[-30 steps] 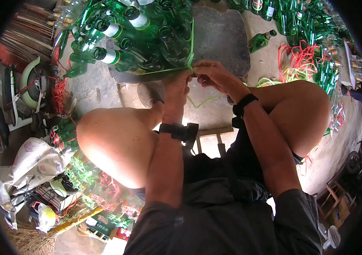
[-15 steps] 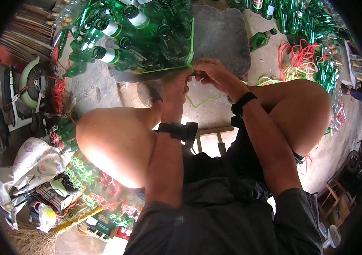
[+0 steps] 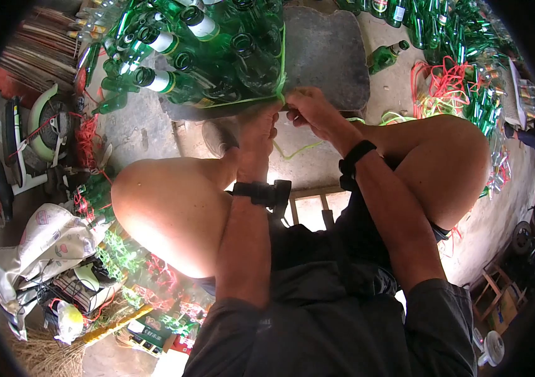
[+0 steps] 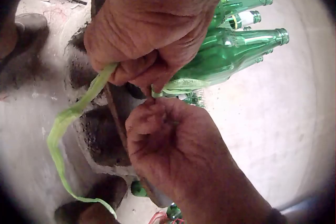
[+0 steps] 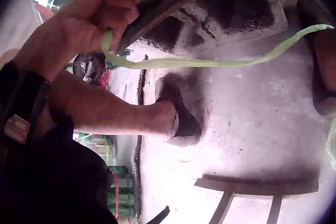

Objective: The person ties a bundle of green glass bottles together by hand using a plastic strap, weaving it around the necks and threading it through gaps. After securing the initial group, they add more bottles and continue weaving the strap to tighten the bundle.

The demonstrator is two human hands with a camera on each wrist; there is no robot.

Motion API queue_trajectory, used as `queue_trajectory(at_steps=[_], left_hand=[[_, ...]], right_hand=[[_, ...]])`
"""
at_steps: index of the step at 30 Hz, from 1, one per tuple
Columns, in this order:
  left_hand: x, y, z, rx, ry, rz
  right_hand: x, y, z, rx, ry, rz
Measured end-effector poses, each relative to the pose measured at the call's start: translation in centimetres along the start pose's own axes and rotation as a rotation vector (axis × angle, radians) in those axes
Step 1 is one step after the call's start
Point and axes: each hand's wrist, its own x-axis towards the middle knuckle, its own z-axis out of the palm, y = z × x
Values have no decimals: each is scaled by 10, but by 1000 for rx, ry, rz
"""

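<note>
A cluster of upright green glass bottles [image 3: 217, 75], some with white neck labels, is bound by a light green plastic strip [image 3: 282, 69]. At its near corner, my left hand [image 3: 257, 133] grips the strip with curled fingers. A loose tail of that strip [image 4: 59, 145] hangs out of this hand in the left wrist view. Close against it, my right hand [image 3: 318, 114] pinches a short bit of strip between thumb and finger at the bundle's corner. The fingertips of both hands nearly meet there, and the knot area is partly hidden by them.
The bundle stands on a dark flat slab [image 3: 327, 56], with a hollow block [image 5: 210, 19] below it. A single bottle [image 3: 385, 58] lies to the right, near red and green strips [image 3: 440, 88]. More bottles [image 3: 431, 28] are piled behind. A wooden stool [image 5: 257, 186] stands low between the legs.
My right hand has turned slightly and its wrist has shifted a little left, fingertips staying at the corner. My left hand keeps its grip almost still.
</note>
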Motion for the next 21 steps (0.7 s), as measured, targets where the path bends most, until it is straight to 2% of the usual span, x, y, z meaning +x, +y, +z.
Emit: queue_trajectory(at_steps=[7, 9, 11, 21], left_hand=[[-8, 3, 4, -9, -19, 53], [-11, 3, 8, -10, 9, 139], [-13, 6, 9, 1, 31, 134], [-14, 7, 1, -14, 24, 161]], right_hand=[[2, 4, 4, 16, 59, -31], [5, 3, 4, 17, 88, -47], [7, 0, 3, 43, 134, -50], [13, -5, 5, 6, 118, -53]])
